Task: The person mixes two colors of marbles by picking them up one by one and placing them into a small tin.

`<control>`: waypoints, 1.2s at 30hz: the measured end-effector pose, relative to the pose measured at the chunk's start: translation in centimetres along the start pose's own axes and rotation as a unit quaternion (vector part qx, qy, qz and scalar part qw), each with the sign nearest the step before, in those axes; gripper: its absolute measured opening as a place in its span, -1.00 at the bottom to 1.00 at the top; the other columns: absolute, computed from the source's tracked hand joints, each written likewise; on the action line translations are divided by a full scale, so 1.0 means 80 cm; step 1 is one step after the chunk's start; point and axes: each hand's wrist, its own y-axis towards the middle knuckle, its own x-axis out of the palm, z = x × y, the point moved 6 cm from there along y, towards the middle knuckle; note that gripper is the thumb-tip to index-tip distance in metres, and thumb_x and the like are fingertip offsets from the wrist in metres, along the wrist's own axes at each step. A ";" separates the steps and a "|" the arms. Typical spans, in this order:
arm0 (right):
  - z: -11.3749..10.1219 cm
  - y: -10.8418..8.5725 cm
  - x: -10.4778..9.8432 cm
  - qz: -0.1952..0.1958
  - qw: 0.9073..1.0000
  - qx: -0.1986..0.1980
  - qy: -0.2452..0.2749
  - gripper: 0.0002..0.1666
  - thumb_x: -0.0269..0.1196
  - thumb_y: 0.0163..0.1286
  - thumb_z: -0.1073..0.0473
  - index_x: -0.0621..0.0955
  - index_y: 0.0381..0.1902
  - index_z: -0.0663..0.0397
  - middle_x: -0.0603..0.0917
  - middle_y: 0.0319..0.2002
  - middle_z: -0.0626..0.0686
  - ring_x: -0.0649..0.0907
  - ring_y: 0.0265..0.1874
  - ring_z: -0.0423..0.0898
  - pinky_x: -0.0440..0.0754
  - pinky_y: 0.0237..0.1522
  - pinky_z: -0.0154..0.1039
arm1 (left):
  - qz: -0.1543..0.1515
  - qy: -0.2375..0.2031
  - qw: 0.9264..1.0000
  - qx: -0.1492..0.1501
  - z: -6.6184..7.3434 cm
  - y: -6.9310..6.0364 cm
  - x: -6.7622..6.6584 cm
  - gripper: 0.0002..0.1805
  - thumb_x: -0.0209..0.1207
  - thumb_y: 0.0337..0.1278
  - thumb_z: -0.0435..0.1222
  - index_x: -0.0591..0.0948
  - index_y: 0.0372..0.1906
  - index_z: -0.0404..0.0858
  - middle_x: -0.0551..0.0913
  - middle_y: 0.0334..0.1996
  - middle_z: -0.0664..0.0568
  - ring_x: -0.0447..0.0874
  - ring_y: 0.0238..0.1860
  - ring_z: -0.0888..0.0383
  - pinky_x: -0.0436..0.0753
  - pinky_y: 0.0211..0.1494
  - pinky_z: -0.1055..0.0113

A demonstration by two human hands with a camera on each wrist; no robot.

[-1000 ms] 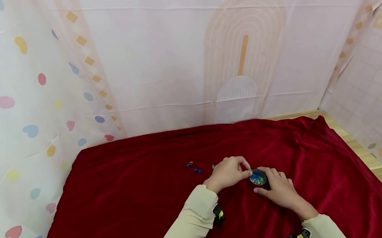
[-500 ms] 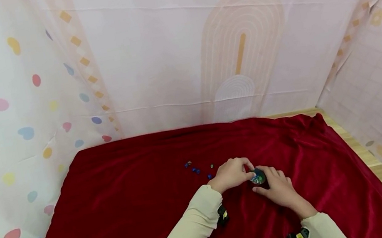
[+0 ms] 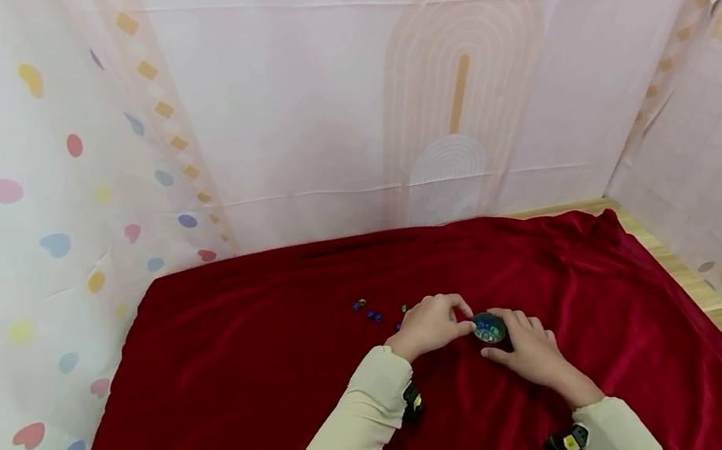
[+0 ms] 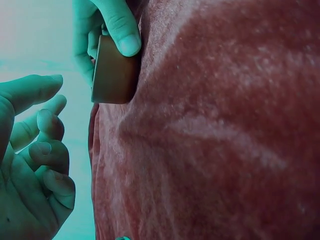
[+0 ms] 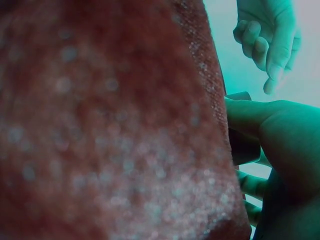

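Observation:
A small, shallow round dish [image 3: 489, 328] stands on the red cloth, with little blue and green pieces inside. My right hand [image 3: 533, 351] grips its side, thumb at the near wall and fingers around the far side. In the left wrist view the dish's smooth outer wall [image 4: 112, 75] shows beneath the right thumb. At the dish's left rim is my left hand [image 3: 431, 325]. Its thumb and forefinger are apart with nothing seen between them, and the other fingers curl loosely. Left of this hand lie several small blue pieces [image 3: 374, 317] and a green one [image 3: 404, 308].
Red velvety cloth [image 3: 249, 371] covers the table, with folds and a bunched far right corner. A strip of bare wooden tabletop [image 3: 704, 303] runs along the right edge. Patterned curtains [image 3: 284, 110] hang behind and at both sides.
My left fingertips were over the dish half a second ago and have drawn back left to its rim. A second ago they held a tiny greenish piece there. The right hand keeps its grip.

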 end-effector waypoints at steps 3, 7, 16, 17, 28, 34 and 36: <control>0.000 0.002 0.000 -0.002 1.000 0.003 -0.001 -0.23 0.33 0.26 -0.05 0.32 0.34 0.03 0.47 0.17 0.21 0.40 0.09 0.23 0.30 -0.12 0.02 | 0.001 0.005 1.000 0.001 -0.001 -0.001 -0.003 -0.81 0.27 0.19 -0.13 0.68 -0.16 -0.10 0.51 -0.65 0.18 0.38 -0.63 0.31 0.38 -0.55 0.45; 0.001 0.002 -0.001 -0.003 1.000 0.005 0.000 -0.23 0.33 0.26 -0.04 0.32 0.34 0.03 0.46 0.18 0.21 0.40 0.10 0.22 0.30 -0.11 0.03 | 0.003 0.006 1.000 0.004 -0.002 -0.004 -0.007 -0.81 0.26 0.20 -0.12 0.68 -0.15 -0.09 0.51 -0.64 0.17 0.39 -0.62 0.31 0.39 -0.53 0.45; 0.001 0.000 -0.002 0.001 1.000 0.001 0.000 -0.23 0.34 0.26 -0.04 0.32 0.34 0.04 0.47 0.18 0.21 0.40 0.10 0.22 0.31 -0.10 0.05 | 0.012 -0.007 1.000 0.010 -0.010 -0.015 -0.014 -0.79 0.26 0.20 -0.11 0.69 -0.15 -0.11 0.49 -0.67 0.17 0.38 -0.64 0.30 0.37 -0.55 0.44; 0.001 0.000 -0.002 0.001 1.000 0.001 0.000 -0.23 0.33 0.26 -0.04 0.32 0.34 0.04 0.47 0.18 0.21 0.40 0.10 0.22 0.31 -0.10 0.05 | 0.014 -0.010 1.000 0.011 -0.011 -0.017 -0.015 -0.79 0.26 0.20 -0.12 0.69 -0.15 -0.12 0.49 -0.67 0.17 0.37 -0.64 0.30 0.36 -0.56 0.44; 0.003 0.000 0.000 -0.004 1.000 0.004 0.004 -0.22 0.33 0.26 -0.06 0.32 0.35 0.03 0.45 0.22 0.20 0.39 0.11 0.21 0.31 -0.09 0.05 | 0.025 -0.030 0.999 0.013 -0.023 -0.032 -0.028 -0.81 0.25 0.20 -0.16 0.70 -0.16 -0.13 0.48 -0.65 0.16 0.36 -0.65 0.30 0.35 -0.56 0.45; 0.004 0.000 0.001 -0.001 1.000 0.004 0.005 -0.22 0.33 0.26 -0.06 0.31 0.35 0.02 0.46 0.20 0.19 0.39 0.12 0.21 0.31 -0.07 0.07 | 0.026 -0.032 0.999 0.013 -0.034 -0.038 -0.035 -0.82 0.24 0.22 -0.16 0.69 -0.16 -0.14 0.49 -0.65 0.15 0.35 -0.65 0.28 0.35 -0.57 0.44; 0.004 0.000 0.000 0.001 1.000 0.003 0.005 -0.22 0.33 0.26 -0.06 0.32 0.35 0.02 0.46 0.20 0.19 0.39 0.12 0.21 0.31 -0.07 0.07 | 0.028 -0.030 0.999 0.012 -0.038 -0.040 -0.037 -0.82 0.24 0.22 -0.15 0.69 -0.17 -0.13 0.49 -0.65 0.14 0.36 -0.65 0.27 0.35 -0.56 0.43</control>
